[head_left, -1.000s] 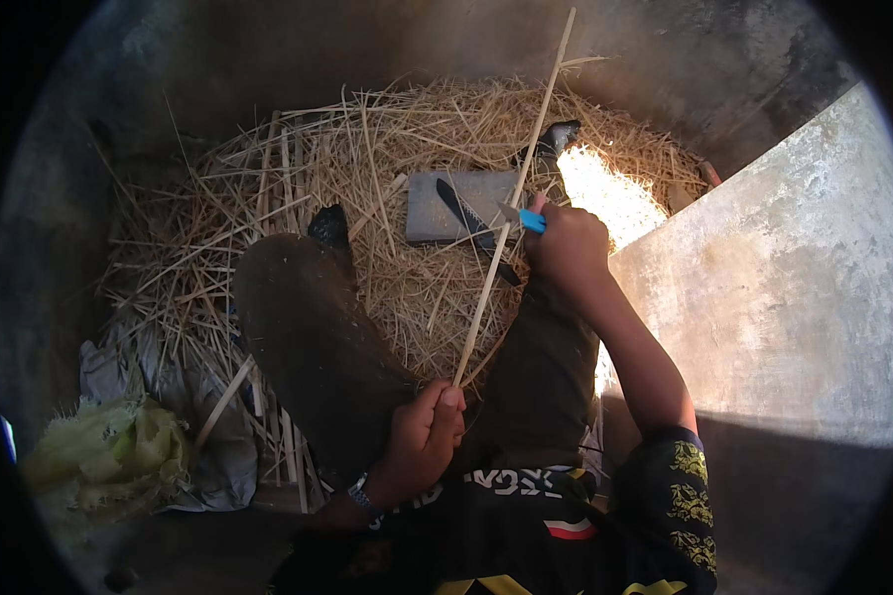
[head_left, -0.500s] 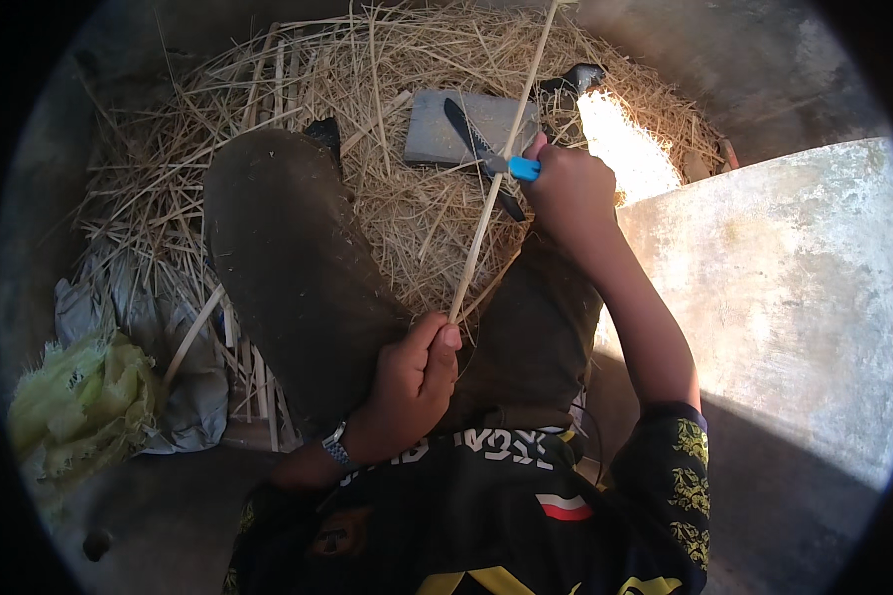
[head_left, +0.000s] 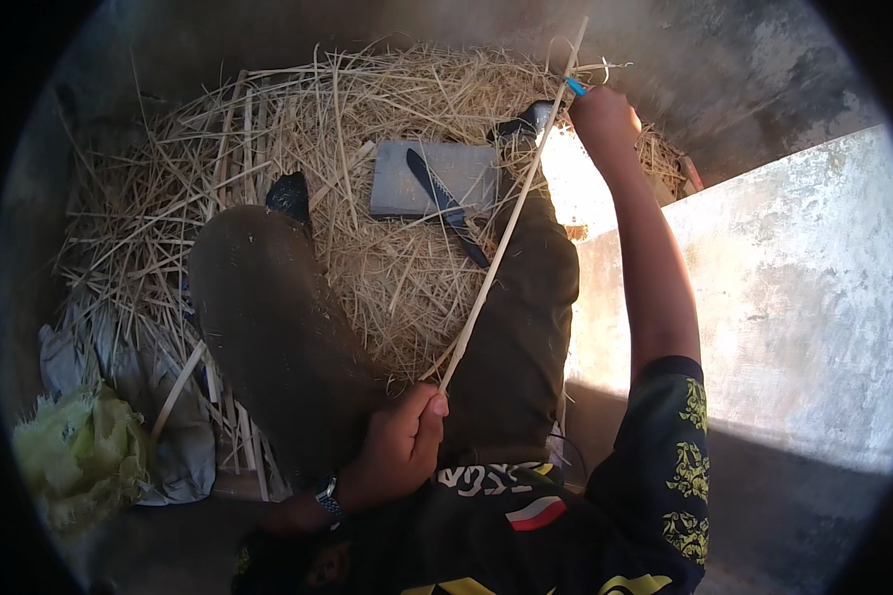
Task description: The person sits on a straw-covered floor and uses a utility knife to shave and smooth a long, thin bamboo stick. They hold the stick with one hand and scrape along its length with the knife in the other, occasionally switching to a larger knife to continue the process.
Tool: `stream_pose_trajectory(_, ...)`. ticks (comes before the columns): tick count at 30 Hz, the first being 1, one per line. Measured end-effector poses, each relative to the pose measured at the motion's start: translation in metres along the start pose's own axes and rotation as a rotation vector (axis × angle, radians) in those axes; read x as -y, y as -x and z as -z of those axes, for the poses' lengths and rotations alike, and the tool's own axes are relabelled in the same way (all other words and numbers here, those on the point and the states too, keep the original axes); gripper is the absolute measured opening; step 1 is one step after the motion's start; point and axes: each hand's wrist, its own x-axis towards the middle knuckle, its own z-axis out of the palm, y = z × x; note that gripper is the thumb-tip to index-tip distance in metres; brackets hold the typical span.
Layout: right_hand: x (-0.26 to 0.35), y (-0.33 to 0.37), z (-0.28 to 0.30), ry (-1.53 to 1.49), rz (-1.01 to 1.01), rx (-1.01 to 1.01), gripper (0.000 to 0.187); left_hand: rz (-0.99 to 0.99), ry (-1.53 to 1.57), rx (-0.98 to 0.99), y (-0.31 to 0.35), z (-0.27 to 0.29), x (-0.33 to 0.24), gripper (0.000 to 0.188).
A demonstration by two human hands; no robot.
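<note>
Since half a second ago, the right hand (head_left: 605,121) has travelled away from the body along one long, thin, straw-coloured stick (head_left: 495,263), nearly to its far end; the left hand (head_left: 404,436) stays at the near end. Both hands are closed: the left pinches the stick, the right grips one small bright-blue-handled knife (head_left: 575,87), its blade too small to make out. One long black tool (head_left: 433,185) lies slantwise across one flat grey rectangular block (head_left: 392,178), overhanging its near edge. Two legs in dark trousers (head_left: 258,297) flank a heap of pale dry strips (head_left: 357,288), and the stick crosses in front of the right one. One crumpled yellow-green mesh bundle (head_left: 79,446) sits at far left. The stick slopes up and rightward from the left hand, its tip just beyond the right.
</note>
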Motion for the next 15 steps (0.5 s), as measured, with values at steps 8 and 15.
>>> stream_pose_trajectory(8,0.012,0.086,-0.002,0.032,0.285,-0.128,0.041,0.409,0.864,0.173,-0.009,0.017,-0.015,0.025)
stream_pose_trajectory(15,0.018,0.202,0.022,-0.064,0.441,-0.114,0.048,0.38,0.78,0.186,-0.01,0.02,-0.023,0.021)
